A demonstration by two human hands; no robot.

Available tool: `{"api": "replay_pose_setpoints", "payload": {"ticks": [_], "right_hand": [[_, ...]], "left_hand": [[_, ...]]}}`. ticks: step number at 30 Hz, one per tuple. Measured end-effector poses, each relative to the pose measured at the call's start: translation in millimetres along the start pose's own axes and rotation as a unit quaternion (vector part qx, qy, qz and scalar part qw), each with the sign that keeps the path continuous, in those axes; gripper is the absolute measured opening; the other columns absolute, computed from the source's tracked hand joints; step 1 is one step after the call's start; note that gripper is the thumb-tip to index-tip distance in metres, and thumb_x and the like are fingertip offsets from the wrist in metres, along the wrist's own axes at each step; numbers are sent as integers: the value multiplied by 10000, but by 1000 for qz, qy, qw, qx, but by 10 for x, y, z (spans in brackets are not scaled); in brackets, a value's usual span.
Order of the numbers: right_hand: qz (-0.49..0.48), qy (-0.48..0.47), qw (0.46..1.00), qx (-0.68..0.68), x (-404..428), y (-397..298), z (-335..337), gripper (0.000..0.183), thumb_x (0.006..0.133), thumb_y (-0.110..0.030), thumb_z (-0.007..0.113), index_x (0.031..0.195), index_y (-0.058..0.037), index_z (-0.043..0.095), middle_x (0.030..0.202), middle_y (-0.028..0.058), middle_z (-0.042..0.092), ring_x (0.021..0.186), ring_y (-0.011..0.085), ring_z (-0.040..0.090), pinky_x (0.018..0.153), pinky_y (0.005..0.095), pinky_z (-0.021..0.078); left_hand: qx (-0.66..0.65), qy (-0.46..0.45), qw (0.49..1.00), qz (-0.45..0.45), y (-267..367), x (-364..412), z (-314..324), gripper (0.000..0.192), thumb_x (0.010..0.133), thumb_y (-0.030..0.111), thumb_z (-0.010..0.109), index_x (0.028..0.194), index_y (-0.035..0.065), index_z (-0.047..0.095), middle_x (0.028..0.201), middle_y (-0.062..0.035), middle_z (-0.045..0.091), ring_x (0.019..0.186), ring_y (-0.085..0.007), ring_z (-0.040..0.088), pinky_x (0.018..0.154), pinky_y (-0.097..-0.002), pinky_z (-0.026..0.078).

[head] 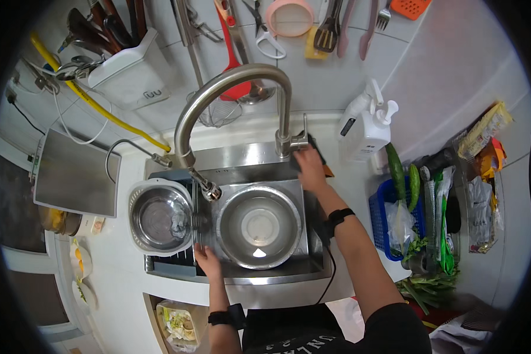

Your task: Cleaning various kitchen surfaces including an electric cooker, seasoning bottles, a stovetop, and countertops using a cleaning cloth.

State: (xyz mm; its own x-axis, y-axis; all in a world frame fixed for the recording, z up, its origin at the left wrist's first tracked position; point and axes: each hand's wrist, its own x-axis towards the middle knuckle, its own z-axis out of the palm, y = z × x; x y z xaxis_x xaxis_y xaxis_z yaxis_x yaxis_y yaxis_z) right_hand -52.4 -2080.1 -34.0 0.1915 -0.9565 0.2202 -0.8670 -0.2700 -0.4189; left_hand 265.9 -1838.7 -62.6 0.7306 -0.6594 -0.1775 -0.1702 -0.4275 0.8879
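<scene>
My right hand (310,167) reaches to the back right corner of the steel sink (274,281), just below the lever of the curved faucet (234,73). A dark item with an orange corner (328,170) shows beside it; what the fingers touch is hidden. My left hand (208,262) is at the right edge of the dark drain rack (172,269), its grip unclear. Between my hands stands a round steel basin (225,208) in the sink. On the rack sits a white colander (132,225) holding a steel bowl (152,217) with crumpled clear plastic inside.
White pump bottles (366,135) stand at the back right. Beyond my right arm, a blue basket (378,221) holds cucumbers (395,170) and a plastic bag. A utensil holder (130,75) and hanging tools line the wall. A scrap bin (199,309) is below the counter's front edge.
</scene>
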Motion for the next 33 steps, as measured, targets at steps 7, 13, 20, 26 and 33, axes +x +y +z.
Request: {"api": "replay_pose_setpoints", "payload": {"ticks": [7,13,20,26,33], "right_hand": [[-53,3,983,174,-406,-524,105,535,658,94,530,1183,-3,486,1330,172,360,1234,341,332,1042,404,271],[-65,77,971,219,40,-1120,83,525,675,105,513,1192,26,468,1360,181,328,1221,348,355,1023,398,299],[132,69,985,-87,734,-1411,1015,509,772,-141,550,1236,4,396,1346,226,293,1227,361,317,1059,396,151],[39,118,943,307,951,-2021,1628,502,717,-61,504,1213,-31,436,1302,274,334,1222,426,289,1026,493,216],[-313,-137,921,188,1008,-1908,1471,481,676,-52,575,1150,-130,547,1390,161,283,1291,325,258,1074,446,186]], "left_hand": [[51,42,997,38,-21,145,-69,401,880,110,451,1227,-84,396,1226,-236,471,1138,-307,469,976,-356,344],[49,-87,995,8,53,215,-9,267,879,112,470,1079,-53,533,1081,-162,584,1020,-243,553,903,-317,399],[-67,-114,991,-13,40,152,98,287,889,101,467,1139,-39,481,1137,-175,540,1073,-239,524,933,-320,388],[-81,-137,987,-13,96,187,138,307,891,111,472,1158,-39,468,1145,-173,538,1080,-237,526,934,-320,394],[-97,-167,981,6,299,330,277,275,911,106,452,1153,-22,470,1142,-141,533,1077,-204,514,934,-300,380]]}}
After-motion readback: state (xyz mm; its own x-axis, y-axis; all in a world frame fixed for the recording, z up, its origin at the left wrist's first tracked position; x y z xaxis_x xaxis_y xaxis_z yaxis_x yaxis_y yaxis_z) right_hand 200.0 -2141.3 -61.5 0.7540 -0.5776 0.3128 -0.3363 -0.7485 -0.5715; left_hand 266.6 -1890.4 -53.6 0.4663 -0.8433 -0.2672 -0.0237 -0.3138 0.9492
